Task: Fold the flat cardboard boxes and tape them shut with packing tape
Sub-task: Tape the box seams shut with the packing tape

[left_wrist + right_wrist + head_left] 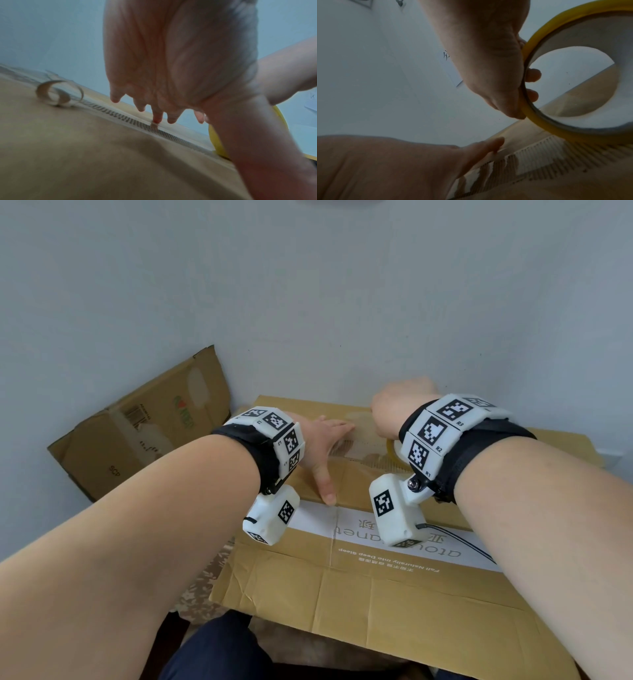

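Observation:
A brown cardboard box stands in front of me with its top flaps closed. Clear tape runs along the torn centre seam. My left hand lies flat with straight fingers pressing on that seam. My right hand grips a yellowish roll of packing tape, fingers curled through its core, held just above the seam to the right. In the head view only a sliver of the roll shows beside the right wrist.
A flattened cardboard box leans against the grey wall at the back left. A curled strip of old tape sticks up from the seam's left end. A patterned surface shows under the box.

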The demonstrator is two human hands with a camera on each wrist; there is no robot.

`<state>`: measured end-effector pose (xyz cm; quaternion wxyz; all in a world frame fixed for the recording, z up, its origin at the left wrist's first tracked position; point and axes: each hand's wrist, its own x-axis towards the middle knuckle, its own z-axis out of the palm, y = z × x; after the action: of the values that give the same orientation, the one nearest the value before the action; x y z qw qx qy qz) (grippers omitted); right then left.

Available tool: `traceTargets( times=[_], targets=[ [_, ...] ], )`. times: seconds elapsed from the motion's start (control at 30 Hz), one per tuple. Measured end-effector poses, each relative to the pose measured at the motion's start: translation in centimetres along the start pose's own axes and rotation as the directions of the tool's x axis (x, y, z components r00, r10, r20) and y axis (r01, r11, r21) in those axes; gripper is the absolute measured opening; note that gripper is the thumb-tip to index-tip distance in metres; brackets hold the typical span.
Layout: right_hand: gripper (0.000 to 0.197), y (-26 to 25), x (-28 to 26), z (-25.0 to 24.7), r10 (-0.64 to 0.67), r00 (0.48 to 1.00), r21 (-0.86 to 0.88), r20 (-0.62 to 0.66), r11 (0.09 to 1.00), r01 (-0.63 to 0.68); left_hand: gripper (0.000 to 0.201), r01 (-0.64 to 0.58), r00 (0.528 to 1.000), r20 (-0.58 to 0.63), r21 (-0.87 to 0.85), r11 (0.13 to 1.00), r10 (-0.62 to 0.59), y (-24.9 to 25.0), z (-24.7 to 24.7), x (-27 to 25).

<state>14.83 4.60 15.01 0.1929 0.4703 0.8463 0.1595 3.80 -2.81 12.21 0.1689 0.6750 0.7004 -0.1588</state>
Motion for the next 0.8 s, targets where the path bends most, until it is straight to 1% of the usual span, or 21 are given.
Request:
traceTargets(
  times=[0.1, 0.13, 0.17, 0.2, 0.23, 0.27, 0.3, 0.33, 0.37, 0.43, 0.47, 0.53, 0.6, 0.67, 0.7, 0.73, 0.8],
  targets=[
    [0.017, -0.3, -0.5, -0.4, -0.026, 1.0, -0.016, -0.006, 1.0, 0.026, 0.14, -0.012, 1.0, 0.002, -0.041, 0.999, 0.012, -0.5, 0.3, 0.1],
    [0.012, -0.5, -1.2, -0.8, -0.036, 0.999, -0.027, 0.014, 0.999, 0.036, 0.14, -0.017, 1.0, 0.0, -0.049, 0.999, 0.017, -0.6, 0.4, 0.1],
    [0.008, -1.0, -0.6, -0.9, -0.056, 0.998, -0.018, 0.026, 0.998, 0.056, 0.14, -0.02, 1.0, -0.002, -0.054, 0.998, 0.02, -0.6, 0.4, 0.1],
    [0.01, -1.4, 0.3, -0.8, -0.037, 0.998, 0.028, 0.045, 0.999, 0.035, 0.14, -0.024, 1.0, -0.007, -0.054, 0.998, 0.023, -0.7, 0.5, 0.2],
    [0.022, -1.5, 1.4, -0.3, -0.05, 0.997, 0.069, 0.05, 0.997, 0.046, 0.139, -0.026, 1.0, -0.014, -0.053, 0.998, 0.026, -0.6, 0.5, 0.2],
    [0.04, -1.5, 2.3, -0.1, -0.06, 0.997, 0.088, 0.055, 0.995, 0.055, 0.137, -0.028, 0.999, -0.019, -0.048, 0.998, 0.027, -0.6, 0.5, 0.2],
    [0.048, -1.3, 2.5, 0.0, -0.048, 0.999, 0.159, 0.022, 0.986, 0.044, 0.137, -0.028, 0.999, -0.023, -0.042, 0.999, 0.028, -0.6, 0.5, 0.2],
    [0.038, -1.0, 1.6, -0.5, -0.076, 0.997, 0.196, -0.005, 0.978, 0.075, 0.136, -0.029, 0.999, -0.025, -0.034, 0.999, 0.028, -0.6, 0.5, 0.2],
    [0.027, -0.7, 0.2, -1.0, -0.127, 0.991, 0.242, -0.049, 0.961, 0.135, 0.136, -0.029, 0.999, -0.026, -0.03, 0.999, 0.028, -0.5, 0.5, 0.2],
    [0.029, -0.2, -1.5, -1.8, -0.181, 0.972, 0.353, -0.152, 0.908, 0.225, 0.135, -0.029, 0.999, -0.031, -0.029, 0.999, 0.028, -0.5, 0.5, 0.2],
    [0.028, 0.2, -2.1, -2.2, -0.166, 0.971, 0.391, -0.172, 0.893, 0.222, 0.134, -0.032, 0.999, -0.035, -0.024, 0.999, 0.031, -0.5, 0.6, 0.2],
    [0.027, 0.6, -1.4, -1.5, -0.153, 0.96, 0.457, -0.234, 0.854, 0.247, 0.133, -0.033, 0.999, -0.04, -0.008, 0.999, 0.033, -0.4, 0.6, 0.1],
    [0.032, 0.9, -1.7, -0.9, -0.108, 0.968, 0.526, -0.228, 0.823, 0.215, 0.134, -0.031, 0.999, -0.039, -0.006, 0.999, 0.031, -0.3, 0.5, 0.1],
    [0.033, 1.5, -2.1, -0.5, -0.076, 0.954, 0.597, -0.291, 0.765, 0.243, 0.135, -0.029, 0.999, -0.031, -0.008, 1.0, 0.029, -0.4, 0.4, 0.1],
    [0.034, 1.9, -2.3, -0.3, -0.056, 0.939, 0.613, -0.34, 0.743, 0.267, 0.135, -0.026, 0.999, -0.027, -0.004, 1.0, 0.026, -0.4, 0.3, 0.1],
    [0.034, 2.1, -2.5, -0.1, -0.042, 0.931, 0.626, -0.363, 0.729, 0.278, 0.135, -0.023, 0.999, -0.025, 0.002, 1.0, 0.023, -0.3, 0.3, 0.1],
    [0.037, 2.5, -2.6, 0.3, -0.029, 0.92, 0.62, -0.391, 0.731, 0.286, 0.136, -0.017, 1.0, -0.021, 0.018, 1.0, 0.017, -0.3, 0.2, 0.2]
  ],
)
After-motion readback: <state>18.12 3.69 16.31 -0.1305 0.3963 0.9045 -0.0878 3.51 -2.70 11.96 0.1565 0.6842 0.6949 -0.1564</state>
